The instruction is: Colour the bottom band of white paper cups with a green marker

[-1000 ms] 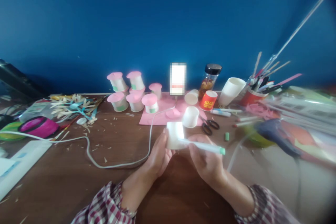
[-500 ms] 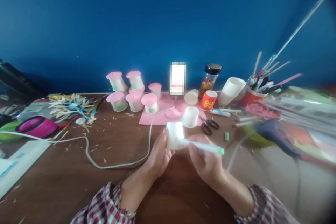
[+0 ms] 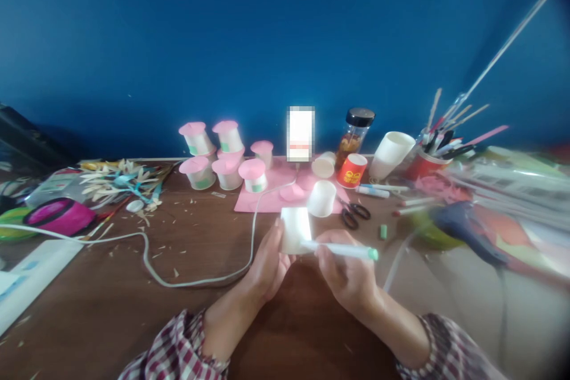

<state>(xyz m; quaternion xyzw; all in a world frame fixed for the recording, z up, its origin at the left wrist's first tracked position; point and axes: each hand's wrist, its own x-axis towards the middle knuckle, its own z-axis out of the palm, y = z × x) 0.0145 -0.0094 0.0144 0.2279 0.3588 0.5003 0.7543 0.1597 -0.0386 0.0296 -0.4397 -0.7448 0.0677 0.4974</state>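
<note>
My left hand (image 3: 268, 267) is wrapped round a small white paper cup (image 3: 295, 229), held up over the brown table (image 3: 111, 303). My right hand (image 3: 345, 276) pinches a white marker with a green end (image 3: 342, 249), its tip resting against the cup's side. Another white cup (image 3: 321, 198) stands just behind, next to black scissors (image 3: 355, 214). Both my sleeves are red-and-white checked.
Several pink-topped white cups (image 3: 227, 157) stand on a pink sheet (image 3: 271, 193) at the back. A white cable (image 3: 196, 276) loops across the table from a phone (image 3: 301, 133). A jar (image 3: 356, 133), red cup (image 3: 351, 170), pen pot (image 3: 430, 160) and glue gun (image 3: 467, 228) sit to the right.
My hands, the cup and the marker have stayed almost still; the marker has shifted only slightly against the cup.
</note>
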